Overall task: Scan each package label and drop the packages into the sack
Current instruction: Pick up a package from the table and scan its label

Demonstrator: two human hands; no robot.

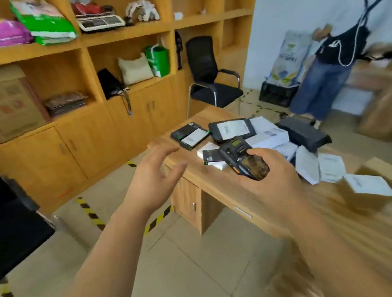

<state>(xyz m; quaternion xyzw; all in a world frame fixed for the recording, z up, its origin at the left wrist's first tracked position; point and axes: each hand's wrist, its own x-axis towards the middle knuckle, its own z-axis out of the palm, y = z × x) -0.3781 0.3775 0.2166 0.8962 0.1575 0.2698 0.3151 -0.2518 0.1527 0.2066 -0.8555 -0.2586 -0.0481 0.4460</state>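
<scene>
Head view: the right hand [271,177] grips a handheld scanner [242,160] above the desk [219,184], near its front edge. The left hand [155,177] hovers just off the desk's left corner, fingers spread and holding nothing. Labelled packages [232,129] lie heaped toward the far edge; no sack shows here. To do this well, the free hand should probably pick the nearest package, the small dark one [211,157], turn its label flat toward the scanner and steady it.

Blurred desk edge [372,223], label print
</scene>
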